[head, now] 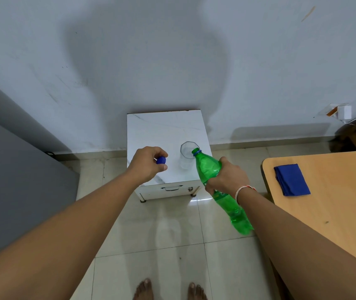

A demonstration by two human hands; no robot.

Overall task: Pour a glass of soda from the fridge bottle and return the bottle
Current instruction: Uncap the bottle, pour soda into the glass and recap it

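The green plastic bottle is tilted, its open mouth with a blue neck ring resting at the rim of the clear glass; the base points back toward the person. It looks translucent, with a label partly hidden under the fingers. The right hand is wrapped around its middle (a thread band sits on that wrist). The glass stands upright on a small white cabinet against the wall; whether liquid is in it cannot be told. The left hand hovers over the cabinet top, fingers curled around the blue cap. A folded blue cloth lies on a wooden table to the right.
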